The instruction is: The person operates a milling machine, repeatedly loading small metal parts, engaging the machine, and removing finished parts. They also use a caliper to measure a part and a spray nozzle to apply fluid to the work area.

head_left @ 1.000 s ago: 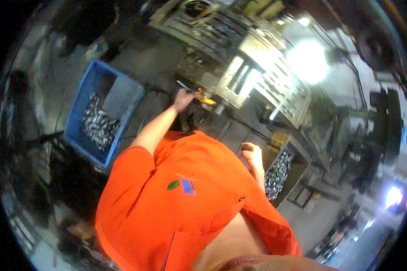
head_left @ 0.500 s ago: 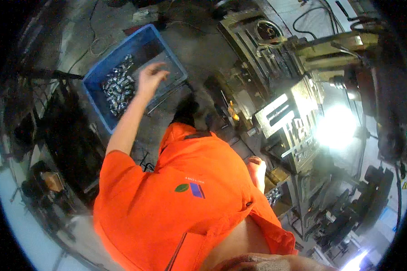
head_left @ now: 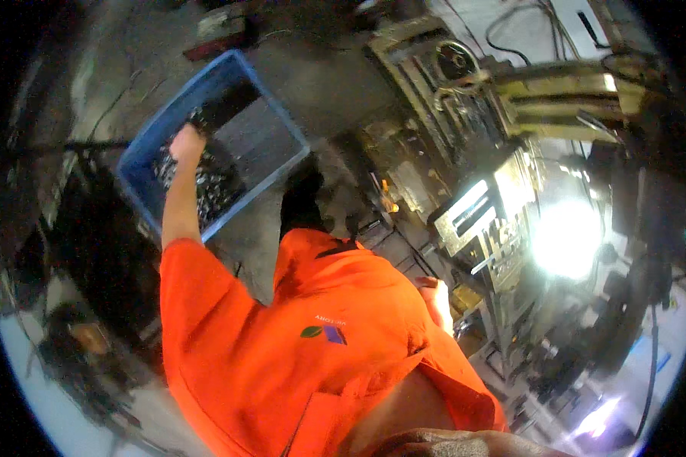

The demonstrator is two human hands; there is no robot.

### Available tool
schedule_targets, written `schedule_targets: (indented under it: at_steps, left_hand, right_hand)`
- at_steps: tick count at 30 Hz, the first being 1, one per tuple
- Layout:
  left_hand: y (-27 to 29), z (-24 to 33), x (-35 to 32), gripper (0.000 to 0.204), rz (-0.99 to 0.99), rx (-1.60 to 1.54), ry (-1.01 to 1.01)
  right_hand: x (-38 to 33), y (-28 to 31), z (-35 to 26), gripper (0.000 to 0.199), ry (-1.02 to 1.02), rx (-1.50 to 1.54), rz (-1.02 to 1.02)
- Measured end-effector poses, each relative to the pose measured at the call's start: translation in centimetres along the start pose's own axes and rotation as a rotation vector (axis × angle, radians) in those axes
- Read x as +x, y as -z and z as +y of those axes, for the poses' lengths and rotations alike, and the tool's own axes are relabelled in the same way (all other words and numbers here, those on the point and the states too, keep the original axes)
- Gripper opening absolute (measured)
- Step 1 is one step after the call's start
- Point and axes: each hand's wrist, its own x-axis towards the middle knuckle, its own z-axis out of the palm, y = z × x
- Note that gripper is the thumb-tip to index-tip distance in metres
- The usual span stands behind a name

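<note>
My left hand [head_left: 187, 142] reaches down into a blue plastic bin [head_left: 277, 107] at the left. It is over a heap of small shiny metal cylindrical parts [head_left: 218, 187] and seems to touch them. Its fingers point down into the heap and are blurred, so I cannot see whether they grip a part. Close to my right side, my right hand [head_left: 434, 295] is partly hidden by the orange shirt. Its fingers look curled in, and whatever they may hold is too small and blurred to name.
At the right stands a milling-type machine with a slotted metal table [head_left: 419, 84] and a handwheel [head_left: 456, 59]. A bright lamp [head_left: 568, 240] glares beside its work area. A yellow-orange tool [head_left: 389, 199] lies near the machine. A dark reddish object [head_left: 209, 47] sits behind the bin.
My left hand has moved left and down from above the bin's middle onto the metal parts. My right hand stays near my side. The whole view has shifted slightly.
</note>
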Motion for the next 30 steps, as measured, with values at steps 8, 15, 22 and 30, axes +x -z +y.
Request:
schedule_targets:
  at_steps: [8,15,22,30]
  left_hand:
    - [-1.5,-3.6,1.3,0.047,0.153,-0.067,-0.085]
    - [8.1,6.3,-8.1,0.028,-0.108,-1.142,-0.318]
    - [17.9,23.1,-29.1,0.018,-0.624,-1.225,-0.975]
    - [17.6,28.3,-40.0,0.019,-0.965,-0.946,-1.363]
  right_hand:
    - [-2.4,1.2,-2.0,0.039,0.097,-0.104,0.059]
    - [-8.2,4.4,-1.8,0.044,0.04,0.064,0.054]
    - [-10.9,6.8,-9.7,0.027,1.051,0.208,0.427]
    - [-11.1,5.9,-12.0,0.024,1.184,0.181,0.413]
